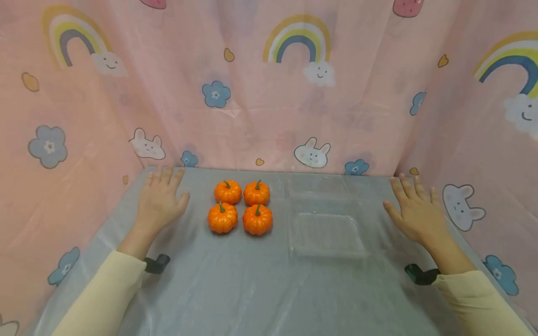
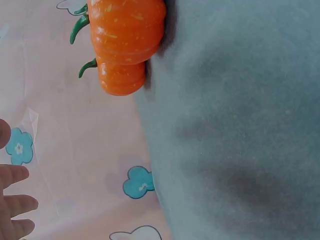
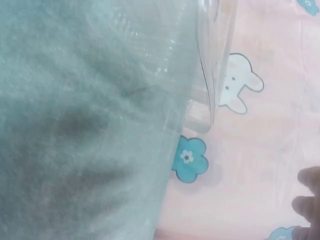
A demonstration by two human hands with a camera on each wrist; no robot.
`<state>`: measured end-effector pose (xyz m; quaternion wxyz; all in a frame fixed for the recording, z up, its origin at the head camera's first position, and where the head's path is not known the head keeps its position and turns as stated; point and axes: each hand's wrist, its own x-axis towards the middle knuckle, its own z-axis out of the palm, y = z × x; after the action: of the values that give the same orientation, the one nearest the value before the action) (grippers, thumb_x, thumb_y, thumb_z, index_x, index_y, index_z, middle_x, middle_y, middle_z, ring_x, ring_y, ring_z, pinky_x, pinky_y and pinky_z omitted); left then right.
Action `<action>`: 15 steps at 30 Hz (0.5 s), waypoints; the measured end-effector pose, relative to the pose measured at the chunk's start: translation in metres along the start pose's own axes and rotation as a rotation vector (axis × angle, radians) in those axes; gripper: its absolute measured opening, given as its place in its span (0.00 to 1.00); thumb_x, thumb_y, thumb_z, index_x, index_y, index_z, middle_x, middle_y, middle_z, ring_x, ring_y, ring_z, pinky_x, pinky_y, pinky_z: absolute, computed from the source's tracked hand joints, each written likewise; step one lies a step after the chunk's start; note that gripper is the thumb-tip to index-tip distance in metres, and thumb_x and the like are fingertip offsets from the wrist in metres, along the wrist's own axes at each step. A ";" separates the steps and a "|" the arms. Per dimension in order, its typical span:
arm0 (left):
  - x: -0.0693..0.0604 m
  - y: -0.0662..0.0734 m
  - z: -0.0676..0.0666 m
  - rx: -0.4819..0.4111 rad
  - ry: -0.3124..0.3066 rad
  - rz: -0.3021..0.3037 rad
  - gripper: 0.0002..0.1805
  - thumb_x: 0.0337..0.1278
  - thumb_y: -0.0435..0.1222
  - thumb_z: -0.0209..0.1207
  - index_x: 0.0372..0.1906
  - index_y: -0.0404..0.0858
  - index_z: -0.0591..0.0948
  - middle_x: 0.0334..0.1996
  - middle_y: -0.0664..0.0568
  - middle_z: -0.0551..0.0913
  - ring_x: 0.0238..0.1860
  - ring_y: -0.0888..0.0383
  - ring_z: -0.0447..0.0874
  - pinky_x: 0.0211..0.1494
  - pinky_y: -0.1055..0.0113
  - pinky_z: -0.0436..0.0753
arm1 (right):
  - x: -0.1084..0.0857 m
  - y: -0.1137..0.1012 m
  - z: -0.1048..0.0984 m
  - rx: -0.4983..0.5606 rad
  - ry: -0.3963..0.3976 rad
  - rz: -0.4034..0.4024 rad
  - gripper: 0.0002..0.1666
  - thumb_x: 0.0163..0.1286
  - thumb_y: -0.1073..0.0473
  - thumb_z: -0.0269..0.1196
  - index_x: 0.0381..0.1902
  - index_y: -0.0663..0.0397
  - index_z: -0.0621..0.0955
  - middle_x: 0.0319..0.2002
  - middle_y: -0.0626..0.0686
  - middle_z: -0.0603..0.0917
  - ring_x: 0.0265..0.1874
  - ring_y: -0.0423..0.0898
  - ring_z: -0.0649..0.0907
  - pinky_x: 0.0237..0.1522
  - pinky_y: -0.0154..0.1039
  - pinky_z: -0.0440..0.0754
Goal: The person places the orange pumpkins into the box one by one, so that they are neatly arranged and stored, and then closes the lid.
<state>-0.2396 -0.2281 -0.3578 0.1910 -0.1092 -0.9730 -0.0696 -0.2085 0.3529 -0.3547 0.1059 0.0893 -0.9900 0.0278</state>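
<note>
Several small orange pumpkins (image 1: 258,220) with green stems sit in two rows left of the table's middle. To their right lies a clear plastic container (image 1: 328,233), its hinged lid (image 1: 317,185) folded back behind it. My left hand (image 1: 161,200), fingers straight and spread, is left of the pumpkins and holds nothing. My right hand (image 1: 416,212) is likewise spread and bare, right of the container. In the left wrist view, pumpkins (image 2: 127,32) show above the fingertips. The right wrist view catches part of the clear container (image 3: 150,40) and a few fingertips.
A grey cloth covers the table (image 1: 235,289). Pink curtains (image 1: 252,126) printed with rainbows, flowers and rabbits enclose it at the back and both sides. A dark wrist mount (image 1: 157,264) sticks out under the left wrist, another dark mount (image 1: 420,274) under the right.
</note>
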 end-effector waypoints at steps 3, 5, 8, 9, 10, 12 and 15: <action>-0.003 0.004 0.001 -0.013 0.010 0.018 0.33 0.64 0.47 0.47 0.69 0.34 0.66 0.69 0.30 0.63 0.70 0.30 0.56 0.74 0.38 0.52 | -0.003 -0.001 0.000 0.003 0.038 -0.034 0.40 0.76 0.40 0.41 0.76 0.58 0.51 0.73 0.69 0.54 0.72 0.72 0.49 0.67 0.72 0.44; -0.006 0.008 0.002 -0.031 0.004 0.023 0.33 0.63 0.48 0.48 0.69 0.34 0.66 0.69 0.31 0.63 0.71 0.30 0.56 0.74 0.39 0.53 | -0.005 -0.002 0.000 0.031 0.063 -0.057 0.38 0.76 0.42 0.44 0.74 0.58 0.56 0.70 0.71 0.61 0.69 0.73 0.57 0.65 0.72 0.53; -0.009 0.013 0.005 -0.080 -0.012 0.025 0.33 0.63 0.48 0.49 0.69 0.35 0.66 0.69 0.32 0.63 0.71 0.31 0.56 0.74 0.40 0.54 | -0.007 -0.005 0.004 0.118 0.090 -0.088 0.35 0.75 0.43 0.47 0.71 0.59 0.62 0.65 0.72 0.67 0.63 0.72 0.64 0.60 0.71 0.60; -0.010 0.014 0.006 -0.099 -0.015 0.025 0.33 0.63 0.48 0.49 0.70 0.35 0.66 0.69 0.32 0.63 0.71 0.31 0.56 0.74 0.40 0.55 | -0.008 -0.005 0.005 0.162 0.095 -0.093 0.34 0.75 0.45 0.49 0.70 0.59 0.64 0.64 0.72 0.68 0.62 0.72 0.65 0.59 0.71 0.61; -0.011 0.016 0.008 -0.122 -0.018 0.025 0.34 0.63 0.48 0.50 0.70 0.35 0.66 0.70 0.33 0.63 0.71 0.31 0.56 0.74 0.40 0.55 | -0.009 -0.006 0.006 0.208 0.096 -0.095 0.33 0.75 0.45 0.50 0.70 0.58 0.64 0.63 0.71 0.69 0.61 0.71 0.66 0.58 0.72 0.62; -0.013 0.019 0.012 -0.167 -0.023 0.026 0.34 0.63 0.48 0.51 0.70 0.36 0.66 0.70 0.33 0.64 0.71 0.32 0.56 0.73 0.40 0.55 | -0.010 -0.008 0.010 0.284 0.099 -0.098 0.32 0.74 0.47 0.52 0.69 0.58 0.66 0.63 0.71 0.70 0.61 0.71 0.67 0.57 0.72 0.62; -0.015 0.023 0.018 -0.230 -0.038 0.022 0.34 0.62 0.48 0.53 0.70 0.37 0.66 0.70 0.34 0.64 0.72 0.33 0.55 0.73 0.39 0.56 | -0.012 -0.010 0.015 0.367 0.098 -0.087 0.30 0.74 0.48 0.53 0.68 0.58 0.67 0.63 0.70 0.71 0.59 0.70 0.71 0.53 0.70 0.69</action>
<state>-0.2272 -0.2056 -0.3784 0.1595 -0.1425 -0.9608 -0.1766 -0.1980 0.3439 -0.3714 0.1368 0.1483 -0.9572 0.2075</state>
